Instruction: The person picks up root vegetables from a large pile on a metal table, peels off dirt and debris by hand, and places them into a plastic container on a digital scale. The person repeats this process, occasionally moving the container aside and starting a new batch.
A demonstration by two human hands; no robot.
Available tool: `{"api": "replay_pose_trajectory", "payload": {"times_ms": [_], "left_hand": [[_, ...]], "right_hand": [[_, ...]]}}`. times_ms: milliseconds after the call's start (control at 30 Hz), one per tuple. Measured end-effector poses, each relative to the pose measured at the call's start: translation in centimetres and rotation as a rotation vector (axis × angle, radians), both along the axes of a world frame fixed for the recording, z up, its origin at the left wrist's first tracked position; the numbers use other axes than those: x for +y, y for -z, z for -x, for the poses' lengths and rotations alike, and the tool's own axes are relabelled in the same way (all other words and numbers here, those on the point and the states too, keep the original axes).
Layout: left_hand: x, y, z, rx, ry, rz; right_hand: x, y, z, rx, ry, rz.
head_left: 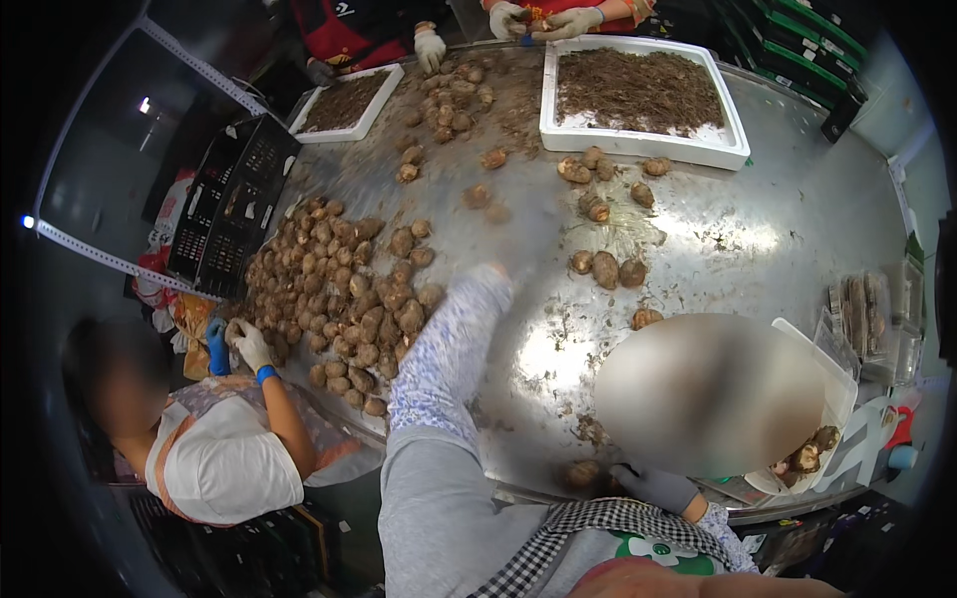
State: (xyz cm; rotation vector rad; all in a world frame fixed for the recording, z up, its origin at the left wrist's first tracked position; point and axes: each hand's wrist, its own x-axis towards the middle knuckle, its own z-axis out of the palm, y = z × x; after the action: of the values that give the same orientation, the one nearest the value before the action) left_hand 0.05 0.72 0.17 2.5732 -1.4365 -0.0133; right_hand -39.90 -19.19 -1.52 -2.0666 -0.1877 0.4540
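Left hand: lay blurred over the table; grip could not be told. Right hand: sat by 1 tuber at the near edge; grip unclear. Heap: remained large, left. Box: held few tubers, right. Work: seemed far from finished.

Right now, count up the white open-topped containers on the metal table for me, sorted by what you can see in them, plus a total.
White foam trays of brown fibrous debris: 2
White bin with taro corms, partly hidden by the blur: 1
Total: 3
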Motion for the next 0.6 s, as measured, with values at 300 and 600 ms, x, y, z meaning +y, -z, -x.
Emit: {"api": "replay_pose_trajectory", "payload": {"times_ms": [300,600], "left_hand": [[2.1,6.9,-16.4,0.237,-0.859,0.031],[-10.0,-0.3,-2.9,1.025,-0.325,0.417]], "right_hand": [[0.3,-0.2,-1.0,0.069,0.064,0.095],[-0.2,-0.8,-0.9,0.066,0.019,0.083]]}}
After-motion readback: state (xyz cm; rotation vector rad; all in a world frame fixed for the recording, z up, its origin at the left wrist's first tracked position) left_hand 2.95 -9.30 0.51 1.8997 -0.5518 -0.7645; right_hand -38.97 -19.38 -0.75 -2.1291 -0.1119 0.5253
